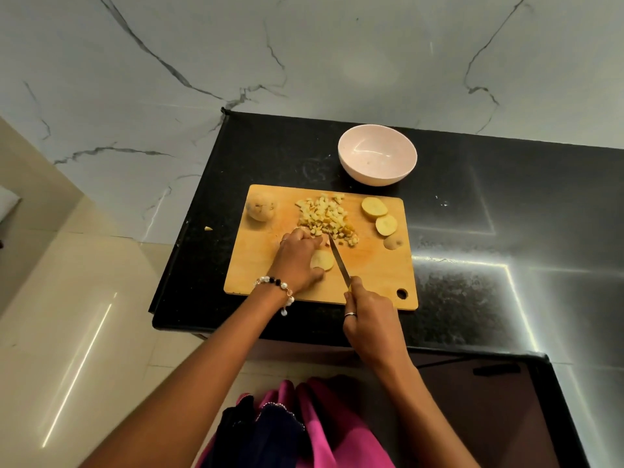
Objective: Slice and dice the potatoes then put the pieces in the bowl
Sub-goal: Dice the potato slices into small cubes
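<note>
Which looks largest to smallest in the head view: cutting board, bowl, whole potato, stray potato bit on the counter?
1. Cutting board
2. Bowl
3. Whole potato
4. Stray potato bit

The gaps are plain, so nearness to the camera does not change the order.

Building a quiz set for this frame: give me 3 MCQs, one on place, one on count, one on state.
1. Where is the bowl?
A. on the cutting board
B. on the black counter beyond the board
C. on the floor

2. How many round potato slices lie along the board's right edge?
A. one
B. three
C. six

3. What is the bowl's state?
A. holds no diced potato
B. half full of diced potato
C. upside down

Key:
1 B, it stands on the counter past the cutting board.
2 B, three slices sit in a column there.
3 A, its inside shows bare; the diced pile is still on the board.
</note>
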`<state>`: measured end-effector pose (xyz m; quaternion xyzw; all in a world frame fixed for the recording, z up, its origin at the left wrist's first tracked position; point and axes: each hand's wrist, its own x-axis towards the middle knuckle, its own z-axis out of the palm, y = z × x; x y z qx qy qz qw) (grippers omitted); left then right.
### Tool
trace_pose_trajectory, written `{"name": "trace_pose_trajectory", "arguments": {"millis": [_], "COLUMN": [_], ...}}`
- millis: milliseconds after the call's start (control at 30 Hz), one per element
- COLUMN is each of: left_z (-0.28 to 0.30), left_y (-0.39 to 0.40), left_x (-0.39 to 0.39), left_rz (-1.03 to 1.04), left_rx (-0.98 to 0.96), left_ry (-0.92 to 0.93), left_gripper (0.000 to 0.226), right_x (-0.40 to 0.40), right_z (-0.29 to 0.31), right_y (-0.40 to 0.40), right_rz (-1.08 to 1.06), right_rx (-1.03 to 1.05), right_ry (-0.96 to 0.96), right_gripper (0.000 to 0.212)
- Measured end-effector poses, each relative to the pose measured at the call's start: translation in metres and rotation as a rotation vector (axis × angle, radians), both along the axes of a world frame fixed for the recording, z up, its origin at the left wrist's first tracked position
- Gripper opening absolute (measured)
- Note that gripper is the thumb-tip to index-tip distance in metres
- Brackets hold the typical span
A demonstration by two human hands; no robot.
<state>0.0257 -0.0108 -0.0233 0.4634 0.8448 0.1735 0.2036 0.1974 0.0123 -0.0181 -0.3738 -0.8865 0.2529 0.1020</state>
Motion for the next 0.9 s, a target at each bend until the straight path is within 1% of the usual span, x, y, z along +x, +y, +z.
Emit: {"name": "trace_pose_trajectory", "arguments": {"millis": [100,200,400,467,533,733,833,900], "left_z": [-0.006,-0.009,-0.009,-0.010,-0.010,-0.012,-0.014,-0.015], "left_y": [-0.005,-0.005,-0.002,-0.002,-0.003,-0.004,-0.005,-0.004], "left_x": [0.006,0.006,0.004,0.004,0.003,0.002,0.001,0.002], "left_rz": [0.092,0.121,0.176,0.190,0.198,0.172,0.156,0.153], "left_rx": [0.074,0.104,0.148,0.163,0.178,0.199,0.210,0.213], "left_ry": [-0.014,-0.044,-0.093,-0.109,-0.132,-0.163,-0.177,-0.177], "left_gripper": [0.067,0.062,0.059,0.059,0.060,0.059,0.059,0.058], "right_x": [0.000,-0.003,-0.016,-0.015,-0.012,-0.011,-0.015,-0.024], "right_z": [-0.005,-0.009,-0.011,-0.012,-0.012,-0.015,-0.012,-0.009], "right_y": [-0.002,-0.003,-0.014,-0.016,-0.016,-0.013,-0.017,-0.016], "right_rz": [0.008,0.021,0.028,0.016,0.000,0.004,0.013,0.019], "right_rx": [0.031,0.064,0.100,0.111,0.109,0.101,0.109,0.168], "right_ry": [-0.065,-0.127,-0.195,-0.174,-0.152,-0.186,-0.230,-0.297], "right_gripper": [0.046,0.049,0.053,0.053,0.052,0.053,0.057,0.059]}}
